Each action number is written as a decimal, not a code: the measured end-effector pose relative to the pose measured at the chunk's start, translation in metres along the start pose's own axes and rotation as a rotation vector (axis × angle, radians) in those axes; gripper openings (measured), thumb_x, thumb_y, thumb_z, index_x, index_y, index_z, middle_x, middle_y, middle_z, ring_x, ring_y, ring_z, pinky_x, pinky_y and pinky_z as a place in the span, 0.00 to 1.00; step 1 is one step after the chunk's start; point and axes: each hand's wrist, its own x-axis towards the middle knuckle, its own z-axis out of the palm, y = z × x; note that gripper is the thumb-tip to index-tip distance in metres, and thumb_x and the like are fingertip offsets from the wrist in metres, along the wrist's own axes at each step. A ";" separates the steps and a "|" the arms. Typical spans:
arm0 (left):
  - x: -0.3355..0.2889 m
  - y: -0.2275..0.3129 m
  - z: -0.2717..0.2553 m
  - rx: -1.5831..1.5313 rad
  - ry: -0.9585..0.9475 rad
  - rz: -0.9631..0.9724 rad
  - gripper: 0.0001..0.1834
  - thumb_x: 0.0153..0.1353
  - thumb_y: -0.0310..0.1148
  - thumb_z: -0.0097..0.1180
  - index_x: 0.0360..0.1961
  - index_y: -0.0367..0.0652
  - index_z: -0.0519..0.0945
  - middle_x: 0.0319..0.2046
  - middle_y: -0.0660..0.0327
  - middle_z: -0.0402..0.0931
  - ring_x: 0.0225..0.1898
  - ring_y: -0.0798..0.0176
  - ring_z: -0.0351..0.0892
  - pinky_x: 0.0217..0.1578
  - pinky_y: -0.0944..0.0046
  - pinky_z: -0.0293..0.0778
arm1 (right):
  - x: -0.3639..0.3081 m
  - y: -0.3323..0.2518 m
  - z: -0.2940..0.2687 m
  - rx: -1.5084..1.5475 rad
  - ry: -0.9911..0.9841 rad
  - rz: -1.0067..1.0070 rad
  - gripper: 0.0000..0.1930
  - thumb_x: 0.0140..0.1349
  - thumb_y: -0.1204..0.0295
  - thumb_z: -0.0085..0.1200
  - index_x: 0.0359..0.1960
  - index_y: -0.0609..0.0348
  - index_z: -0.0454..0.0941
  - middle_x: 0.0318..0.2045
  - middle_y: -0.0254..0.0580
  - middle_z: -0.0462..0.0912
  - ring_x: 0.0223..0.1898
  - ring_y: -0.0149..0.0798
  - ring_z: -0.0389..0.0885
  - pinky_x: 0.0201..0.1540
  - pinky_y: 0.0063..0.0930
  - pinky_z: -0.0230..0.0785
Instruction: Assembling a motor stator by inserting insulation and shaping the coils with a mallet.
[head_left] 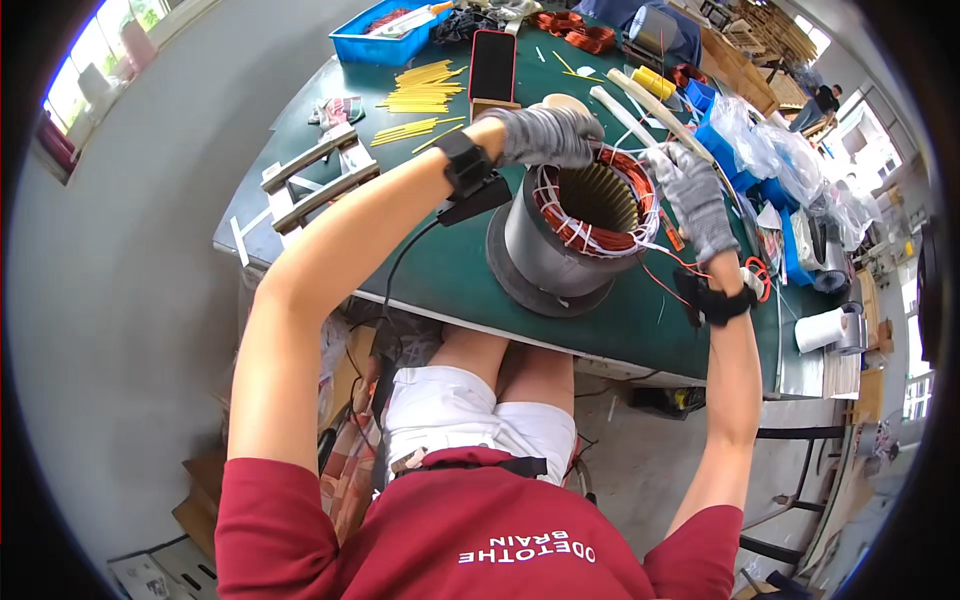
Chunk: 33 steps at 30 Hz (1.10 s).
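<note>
- The person sat at a green workbench [450, 270], both arms stretched out over a motor stator [575, 225] that stood on end near the bench's front edge.
- The stator was a grey metal cylinder with copper windings [560, 225] ringing its open top, and white lacing cord [612, 243] looped around the coils.
- The left hand [548, 135], in a grey knit glove, lay curled over the far left rim of the stator, fingers bent down onto the windings; whether it pinched anything I could not tell.
- The right hand [693, 197], gloved the same, was closed at the right rim, fingers folded in against the coils and cord; what it held was hidden.
- Each wrist wore a black band, and a cable ran from the left one.
- Thin red wires [668, 282] trailed from the stator's right side across the bench.
- Behind it lay yellow sticks [420, 95], a dark phone [492, 63], a blue tray [385, 45] and white tubes [640, 120].
- To the right sat clear plastic bags [775, 150] and a paper roll [822, 328].
</note>
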 end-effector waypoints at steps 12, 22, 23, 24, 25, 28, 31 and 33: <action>0.042 -0.020 0.021 0.052 -0.044 0.042 0.20 0.54 0.36 0.52 0.50 0.53 0.72 0.43 0.58 0.73 0.46 0.58 0.73 0.52 0.64 0.65 | 0.038 -0.018 0.014 0.739 -0.094 -0.063 0.08 0.64 0.69 0.45 0.30 0.60 0.72 0.21 0.33 0.75 0.19 0.22 0.72 0.20 0.13 0.66; 0.015 0.021 -0.002 0.631 0.080 0.105 0.14 0.47 0.40 0.54 0.31 0.42 0.81 0.24 0.51 0.77 0.29 0.50 0.78 0.31 0.56 0.75 | 0.011 -0.028 0.010 0.687 -0.015 -0.053 0.10 0.66 0.65 0.42 0.36 0.57 0.72 0.24 0.30 0.74 0.21 0.19 0.68 0.22 0.12 0.61; 0.013 0.025 -0.001 0.636 0.073 0.111 0.14 0.47 0.40 0.54 0.31 0.42 0.81 0.24 0.51 0.77 0.29 0.50 0.78 0.31 0.56 0.75 | 0.007 -0.027 0.010 0.693 -0.006 -0.049 0.10 0.66 0.65 0.42 0.36 0.57 0.72 0.24 0.30 0.74 0.21 0.19 0.68 0.22 0.12 0.61; 0.011 0.026 0.000 0.677 0.122 0.147 0.14 0.47 0.40 0.53 0.30 0.43 0.81 0.23 0.51 0.77 0.28 0.49 0.78 0.30 0.56 0.75 | 0.005 -0.028 0.011 0.678 0.036 -0.053 0.10 0.66 0.65 0.42 0.35 0.56 0.73 0.24 0.30 0.74 0.21 0.19 0.68 0.23 0.12 0.62; 0.010 0.027 0.000 0.716 0.171 0.184 0.13 0.47 0.40 0.53 0.29 0.43 0.81 0.21 0.51 0.77 0.26 0.48 0.78 0.29 0.55 0.75 | 0.001 -0.030 0.012 0.663 0.077 -0.055 0.10 0.66 0.64 0.41 0.35 0.56 0.73 0.24 0.30 0.74 0.21 0.19 0.69 0.24 0.12 0.62; 0.007 0.030 0.002 0.735 0.181 0.210 0.15 0.46 0.40 0.55 0.27 0.39 0.81 0.20 0.49 0.76 0.25 0.48 0.79 0.27 0.55 0.75 | -0.014 -0.019 0.017 0.591 0.134 -0.142 0.12 0.66 0.62 0.41 0.34 0.55 0.73 0.24 0.29 0.73 0.25 0.20 0.70 0.28 0.14 0.63; 0.008 0.036 0.006 0.748 0.187 0.197 0.15 0.46 0.40 0.56 0.25 0.37 0.81 0.21 0.48 0.77 0.26 0.49 0.79 0.27 0.56 0.75 | -0.024 -0.008 0.022 0.627 0.209 -0.228 0.13 0.67 0.61 0.39 0.34 0.56 0.72 0.26 0.30 0.73 0.28 0.23 0.71 0.33 0.18 0.65; 0.009 0.038 0.008 0.755 0.187 0.183 0.15 0.46 0.40 0.56 0.25 0.37 0.81 0.21 0.48 0.77 0.26 0.49 0.80 0.27 0.56 0.76 | -0.025 0.003 0.028 0.378 0.329 -0.395 0.13 0.67 0.63 0.39 0.34 0.57 0.72 0.26 0.32 0.73 0.28 0.25 0.71 0.35 0.20 0.66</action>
